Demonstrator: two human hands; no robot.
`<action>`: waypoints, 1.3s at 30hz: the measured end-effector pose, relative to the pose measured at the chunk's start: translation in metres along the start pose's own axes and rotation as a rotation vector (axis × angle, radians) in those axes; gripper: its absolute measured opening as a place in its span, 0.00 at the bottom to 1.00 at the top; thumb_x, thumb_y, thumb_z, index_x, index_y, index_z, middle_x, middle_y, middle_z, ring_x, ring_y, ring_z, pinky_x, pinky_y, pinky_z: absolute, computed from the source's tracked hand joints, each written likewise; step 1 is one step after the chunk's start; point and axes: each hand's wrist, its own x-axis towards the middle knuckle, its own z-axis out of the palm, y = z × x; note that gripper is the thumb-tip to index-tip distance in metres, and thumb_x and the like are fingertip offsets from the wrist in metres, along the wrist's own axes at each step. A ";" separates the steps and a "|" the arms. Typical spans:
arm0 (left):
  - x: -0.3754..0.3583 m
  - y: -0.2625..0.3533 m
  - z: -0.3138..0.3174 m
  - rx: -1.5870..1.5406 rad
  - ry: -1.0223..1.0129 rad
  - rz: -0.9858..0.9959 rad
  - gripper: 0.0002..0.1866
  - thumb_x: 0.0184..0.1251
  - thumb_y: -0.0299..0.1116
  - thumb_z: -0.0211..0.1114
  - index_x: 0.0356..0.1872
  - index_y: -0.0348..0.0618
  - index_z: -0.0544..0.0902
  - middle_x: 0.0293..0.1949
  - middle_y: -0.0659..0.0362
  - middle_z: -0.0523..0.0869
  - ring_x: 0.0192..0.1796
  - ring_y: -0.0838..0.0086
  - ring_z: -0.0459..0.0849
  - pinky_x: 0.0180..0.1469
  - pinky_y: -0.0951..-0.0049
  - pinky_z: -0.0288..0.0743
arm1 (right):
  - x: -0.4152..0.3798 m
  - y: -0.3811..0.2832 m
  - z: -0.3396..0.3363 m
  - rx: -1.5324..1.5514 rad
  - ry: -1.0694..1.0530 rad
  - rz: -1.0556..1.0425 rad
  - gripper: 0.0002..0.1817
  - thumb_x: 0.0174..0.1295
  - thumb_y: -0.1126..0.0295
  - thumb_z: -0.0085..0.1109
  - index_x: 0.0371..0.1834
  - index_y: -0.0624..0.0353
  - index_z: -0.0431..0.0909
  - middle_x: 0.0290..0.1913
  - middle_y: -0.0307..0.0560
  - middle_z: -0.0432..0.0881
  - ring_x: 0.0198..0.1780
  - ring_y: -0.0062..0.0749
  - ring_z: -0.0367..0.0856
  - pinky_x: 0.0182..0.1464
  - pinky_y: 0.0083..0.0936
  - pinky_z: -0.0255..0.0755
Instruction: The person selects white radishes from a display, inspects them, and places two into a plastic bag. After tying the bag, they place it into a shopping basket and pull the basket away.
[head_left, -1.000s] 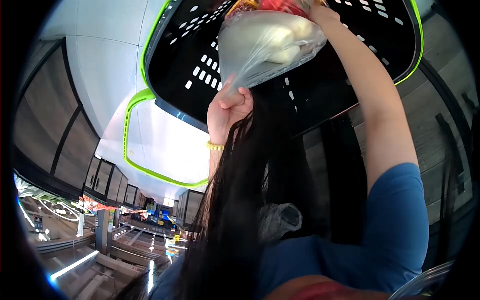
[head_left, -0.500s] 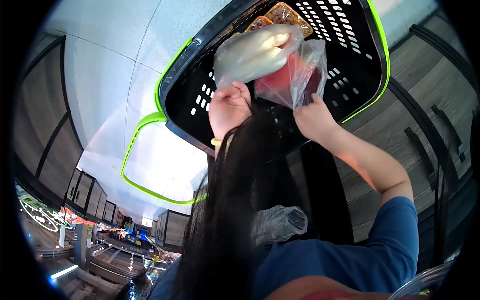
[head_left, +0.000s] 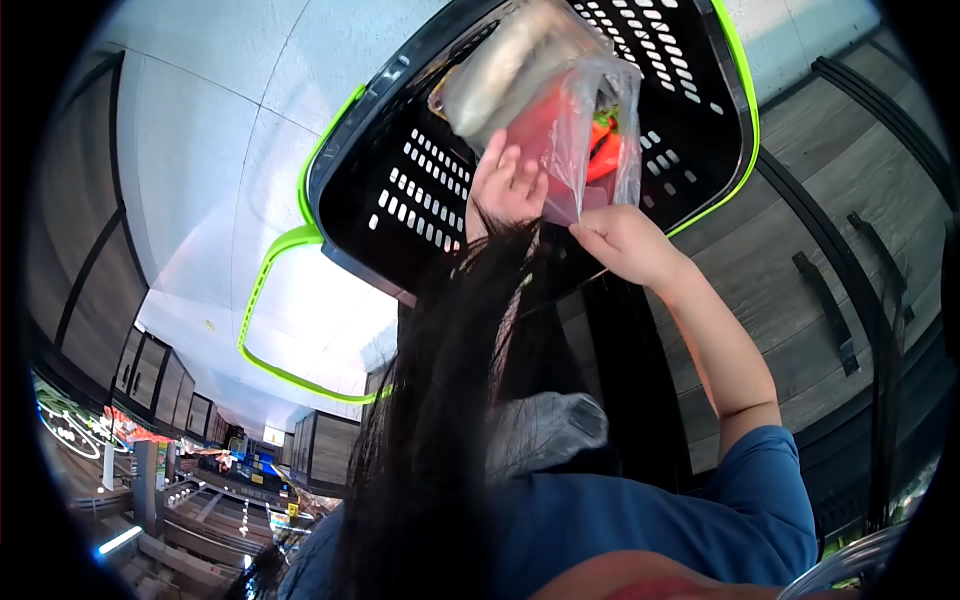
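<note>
My right hand (head_left: 632,245) pinches the lower edge of a clear plastic bag (head_left: 570,150) over a black basket (head_left: 350,205). Through the film show a flat red item and, at the bag's right, a bright orange-red item (head_left: 604,145) with some green. My left hand (head_left: 508,185) is beside the bag's lower left, fingers apart and partly curled, holding nothing. Farther in, a second bag (head_left: 500,75) with pale contents leans at the basket's upper left. Dark hair hangs across my left wrist.
The basket's green handle (head_left: 262,290) sticks out to the lower left over the pale floor (head_left: 200,150). Dark wood-panelled cabinets (head_left: 740,340) with black handles line the right. A crumpled clear bag (head_left: 550,430) rests near my body. Bright lights and shelving show at lower left.
The bag with the red item has moved slightly left, and its orange-red content now shows. My left hand has moved right beside it. The pale bag has shifted up and tilted.
</note>
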 end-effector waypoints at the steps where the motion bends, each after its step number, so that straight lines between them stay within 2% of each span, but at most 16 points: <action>1: -0.009 0.007 -0.014 0.101 0.017 -0.067 0.25 0.63 0.29 0.57 0.63 0.49 0.67 0.41 0.69 0.76 0.42 0.79 0.75 0.50 0.68 0.69 | 0.001 0.002 0.006 0.063 -0.003 0.052 0.15 0.62 0.66 0.52 0.20 0.64 0.73 0.18 0.52 0.73 0.23 0.42 0.75 0.31 0.32 0.69; 2: -0.026 0.015 -0.026 0.110 -0.086 -0.064 0.25 0.64 0.30 0.57 0.63 0.48 0.67 0.41 0.69 0.76 0.42 0.79 0.75 0.51 0.68 0.69 | 0.003 0.013 0.015 0.183 -0.038 0.154 0.16 0.64 0.65 0.51 0.21 0.64 0.73 0.18 0.44 0.72 0.23 0.27 0.73 0.31 0.25 0.68; 7: -0.098 0.043 -0.090 0.157 -0.283 0.054 0.20 0.66 0.33 0.56 0.57 0.37 0.70 0.43 0.56 0.81 0.45 0.68 0.79 0.54 0.66 0.71 | 0.033 0.044 0.042 0.745 0.130 0.430 0.15 0.67 0.66 0.49 0.25 0.63 0.75 0.23 0.33 0.73 0.28 0.14 0.70 0.34 0.18 0.69; 9: -0.116 0.047 -0.129 0.400 0.000 0.202 0.17 0.64 0.30 0.59 0.52 0.34 0.74 0.38 0.55 0.82 0.42 0.69 0.81 0.49 0.72 0.75 | 0.040 0.066 0.041 0.502 0.048 0.419 0.14 0.65 0.65 0.50 0.27 0.65 0.76 0.24 0.40 0.77 0.28 0.23 0.75 0.36 0.23 0.71; 11: -0.126 0.052 -0.157 0.458 0.154 0.163 0.16 0.60 0.25 0.62 0.50 0.35 0.74 0.36 0.59 0.81 0.40 0.73 0.80 0.48 0.75 0.74 | 0.041 0.084 0.038 -0.098 0.118 0.276 0.15 0.62 0.62 0.49 0.30 0.64 0.78 0.29 0.54 0.81 0.32 0.41 0.80 0.39 0.33 0.74; 13: -0.135 0.061 -0.178 0.655 0.272 0.197 0.17 0.57 0.24 0.65 0.48 0.37 0.75 0.34 0.60 0.81 0.39 0.76 0.79 0.46 0.76 0.74 | 0.043 0.080 0.033 -0.447 0.191 0.377 0.16 0.61 0.60 0.46 0.32 0.60 0.79 0.36 0.62 0.80 0.40 0.55 0.80 0.45 0.42 0.73; 18: -0.147 0.074 -0.301 1.555 0.307 0.196 0.24 0.56 0.46 0.63 0.51 0.48 0.74 0.42 0.57 0.81 0.47 0.66 0.79 0.50 0.62 0.69 | 0.055 0.051 -0.005 -0.878 0.305 0.614 0.19 0.63 0.56 0.39 0.38 0.54 0.80 0.40 0.58 0.81 0.44 0.55 0.79 0.48 0.46 0.73; 22: -0.168 0.078 -0.413 1.737 0.212 -0.055 0.44 0.50 0.59 0.65 0.57 0.28 0.70 0.59 0.38 0.71 0.62 0.54 0.70 0.65 0.63 0.59 | 0.053 0.011 -0.022 -1.064 0.500 0.776 0.20 0.64 0.54 0.37 0.43 0.51 0.79 0.43 0.54 0.82 0.46 0.51 0.80 0.50 0.43 0.72; 27: -0.224 0.141 -0.460 1.862 0.058 -0.029 0.34 0.39 0.54 0.73 0.38 0.32 0.76 0.40 0.42 0.78 0.46 0.50 0.76 0.49 0.59 0.70 | 0.048 -0.048 0.036 -1.323 0.600 1.031 0.19 0.64 0.55 0.42 0.54 0.44 0.76 0.59 0.46 0.72 0.62 0.41 0.69 0.55 0.45 0.68; 29: -0.248 0.195 -0.415 1.890 0.020 -0.112 0.29 0.41 0.49 0.75 0.36 0.34 0.76 0.38 0.43 0.79 0.44 0.49 0.78 0.47 0.59 0.72 | 0.057 -0.081 0.089 -1.203 0.742 0.918 0.18 0.62 0.60 0.45 0.54 0.45 0.75 0.58 0.49 0.73 0.58 0.44 0.72 0.56 0.42 0.69; 30: -0.258 0.193 -0.445 1.870 0.022 0.071 0.28 0.41 0.48 0.74 0.35 0.34 0.77 0.38 0.43 0.80 0.45 0.49 0.79 0.46 0.59 0.73 | 0.059 -0.107 0.128 -1.156 0.744 0.553 0.17 0.58 0.68 0.50 0.52 0.50 0.76 0.53 0.52 0.75 0.54 0.45 0.75 0.55 0.40 0.69; 32: -0.274 0.196 -0.487 1.954 -0.023 0.123 0.23 0.43 0.46 0.73 0.32 0.36 0.80 0.37 0.43 0.82 0.44 0.50 0.81 0.44 0.59 0.75 | 0.070 -0.180 0.219 -1.080 0.750 -0.271 0.17 0.47 0.74 0.58 0.43 0.59 0.78 0.43 0.53 0.79 0.48 0.44 0.77 0.52 0.36 0.71; 34: -0.298 0.242 -0.457 2.186 -0.098 -0.121 0.19 0.46 0.46 0.71 0.29 0.38 0.82 0.34 0.45 0.84 0.42 0.53 0.83 0.43 0.59 0.76 | 0.077 -0.262 0.322 -0.683 0.508 -0.439 0.15 0.50 0.73 0.60 0.44 0.58 0.77 0.38 0.50 0.78 0.45 0.42 0.77 0.50 0.33 0.70; 36: -0.361 0.297 -0.393 2.384 -0.256 0.066 0.12 0.51 0.41 0.64 0.29 0.44 0.85 0.30 0.50 0.85 0.35 0.58 0.85 0.39 0.61 0.75 | 0.058 -0.355 0.426 -0.264 0.072 -0.190 0.22 0.59 0.61 0.59 0.55 0.59 0.71 0.46 0.49 0.79 0.50 0.37 0.77 0.53 0.31 0.69; 37: -0.396 0.313 -0.363 2.488 -0.338 0.151 0.10 0.54 0.39 0.61 0.29 0.48 0.86 0.28 0.52 0.85 0.32 0.61 0.86 0.37 0.62 0.75 | 0.050 -0.399 0.466 -0.104 -0.035 -0.075 0.33 0.59 0.45 0.54 0.60 0.58 0.67 0.54 0.57 0.74 0.56 0.47 0.73 0.57 0.33 0.67; 39: -0.445 0.317 -0.322 2.653 -0.603 0.462 0.09 0.55 0.34 0.57 0.32 0.50 0.86 0.31 0.55 0.85 0.35 0.64 0.85 0.41 0.64 0.71 | 0.052 -0.441 0.528 -0.052 -0.105 -0.033 0.40 0.58 0.44 0.56 0.63 0.64 0.58 0.51 0.66 0.74 0.48 0.50 0.78 0.52 0.34 0.71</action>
